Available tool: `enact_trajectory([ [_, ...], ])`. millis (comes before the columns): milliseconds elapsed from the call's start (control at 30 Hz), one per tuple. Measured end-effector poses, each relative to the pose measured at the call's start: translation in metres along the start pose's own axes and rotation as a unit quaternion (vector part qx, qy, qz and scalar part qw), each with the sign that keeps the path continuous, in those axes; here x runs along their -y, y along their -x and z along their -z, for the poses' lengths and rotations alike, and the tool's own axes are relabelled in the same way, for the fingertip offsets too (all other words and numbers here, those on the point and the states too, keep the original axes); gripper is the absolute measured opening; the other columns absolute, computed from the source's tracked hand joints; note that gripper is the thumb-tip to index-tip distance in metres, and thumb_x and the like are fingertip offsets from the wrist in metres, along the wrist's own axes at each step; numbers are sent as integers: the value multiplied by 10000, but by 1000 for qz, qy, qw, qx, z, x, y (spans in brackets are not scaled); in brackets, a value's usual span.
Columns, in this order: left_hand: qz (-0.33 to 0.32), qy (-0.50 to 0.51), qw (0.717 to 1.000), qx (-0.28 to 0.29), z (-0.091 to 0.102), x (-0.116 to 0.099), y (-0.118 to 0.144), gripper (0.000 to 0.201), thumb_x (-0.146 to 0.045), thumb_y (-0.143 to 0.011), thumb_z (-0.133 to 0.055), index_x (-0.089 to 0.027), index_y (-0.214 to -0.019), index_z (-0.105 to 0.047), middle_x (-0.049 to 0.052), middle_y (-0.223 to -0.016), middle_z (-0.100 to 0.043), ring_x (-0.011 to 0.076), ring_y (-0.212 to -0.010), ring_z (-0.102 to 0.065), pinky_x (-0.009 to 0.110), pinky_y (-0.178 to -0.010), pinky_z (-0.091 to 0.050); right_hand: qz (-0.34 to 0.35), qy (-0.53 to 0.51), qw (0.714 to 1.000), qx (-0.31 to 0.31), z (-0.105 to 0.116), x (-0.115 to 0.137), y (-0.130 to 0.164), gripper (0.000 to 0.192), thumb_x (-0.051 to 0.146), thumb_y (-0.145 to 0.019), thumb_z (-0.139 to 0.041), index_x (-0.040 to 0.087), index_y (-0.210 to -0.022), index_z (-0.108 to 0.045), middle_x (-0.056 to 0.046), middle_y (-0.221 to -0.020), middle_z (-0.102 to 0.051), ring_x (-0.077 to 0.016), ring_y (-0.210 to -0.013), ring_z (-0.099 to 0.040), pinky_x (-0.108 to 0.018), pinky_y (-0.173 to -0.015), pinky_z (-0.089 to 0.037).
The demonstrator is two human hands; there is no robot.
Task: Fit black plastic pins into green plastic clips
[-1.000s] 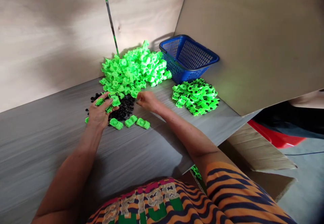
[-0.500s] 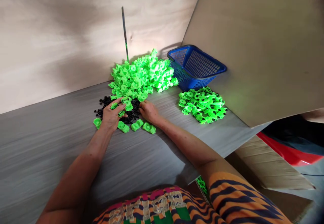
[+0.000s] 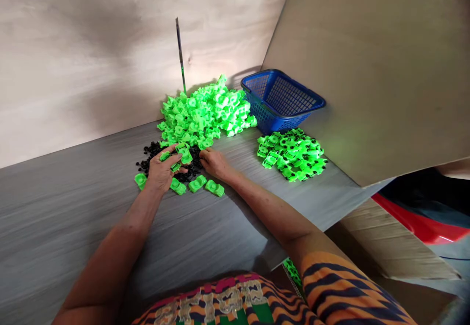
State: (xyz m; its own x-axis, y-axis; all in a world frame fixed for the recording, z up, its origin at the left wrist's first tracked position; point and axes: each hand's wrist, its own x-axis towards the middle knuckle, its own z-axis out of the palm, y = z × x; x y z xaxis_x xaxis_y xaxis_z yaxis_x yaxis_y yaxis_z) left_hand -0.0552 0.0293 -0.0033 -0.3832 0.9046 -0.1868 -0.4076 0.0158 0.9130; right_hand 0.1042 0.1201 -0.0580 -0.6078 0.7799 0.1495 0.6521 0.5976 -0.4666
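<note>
Green plastic cars clasped in left hand: steady; pick black plastic parts toward worktop's back edge with pinched right hand, contents unseen.

Both arms reach forward, bare along the forearms, and converge ahead of the chest. The left forearm rises from the lower left corner and slants inward to its wrist, nearly in line with the left hand. That hand is turned partly upward, gripping, its fingers bent and its thumb extended toward the right. The right forearm angles leftward from a bent elbow. The right hand sits back-up, fingers curled under and tips pointing left; whether they pinch anything is hard to tell. The hands are near each other without touching.
</note>
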Motion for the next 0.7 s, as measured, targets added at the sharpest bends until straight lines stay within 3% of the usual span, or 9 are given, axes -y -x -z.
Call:
enact_trajectory([
  [167,8,-12,1000,-1,1,-1,1,619,-238,-501,-864,-123,-1078,-671,0,-637,-700,221,-513,-710,232,-381,-521,-3,-205,977,-60,-3,-13,-6,115,106,-794,-566,177,-704,-584,20,-664,-587,-119,-661,-545,-229,-649,-405],
  [233,8,-14,1000,-3,0,-1,1,623,-243,-499,-867,-128,-1079,-672,5,-645,-707,225,-512,-712,234,-382,-523,-24,-331,942,-44,0,-17,-8,105,143,-768,-596,184,-682,-551,53,-588,-551,-97,-563,-529,-214,-585,-406],
  [367,5,-5,1000,-3,0,0,0,601,-249,-492,-883,-144,-1047,-678,-6,-644,-706,208,-512,-710,216,-391,-522,-24,-513,858,18,10,-16,-8,209,290,-706,-752,180,-738,-578,52,-612,-628,-92,-513,-591,-201,-523,-457],
  [500,-6,20,1000,22,2,0,0,582,-289,-517,-902,-161,-1041,-686,-2,-717,-729,199,-589,-736,226,-452,-568,16,-578,813,63,20,-7,-4,353,374,-654,-860,167,-796,-613,30,-687,-699,-99,-560,-659,-212,-565,-537],
  [700,-3,13,999,42,2,2,0,608,-309,-518,-915,-175,-1070,-698,-1,-740,-736,194,-600,-731,258,-476,-593,52,-595,787,154,32,6,5,354,375,-707,-861,156,-844,-618,14,-735,-731,-99,-582,-684,-217,-589,-570],
])
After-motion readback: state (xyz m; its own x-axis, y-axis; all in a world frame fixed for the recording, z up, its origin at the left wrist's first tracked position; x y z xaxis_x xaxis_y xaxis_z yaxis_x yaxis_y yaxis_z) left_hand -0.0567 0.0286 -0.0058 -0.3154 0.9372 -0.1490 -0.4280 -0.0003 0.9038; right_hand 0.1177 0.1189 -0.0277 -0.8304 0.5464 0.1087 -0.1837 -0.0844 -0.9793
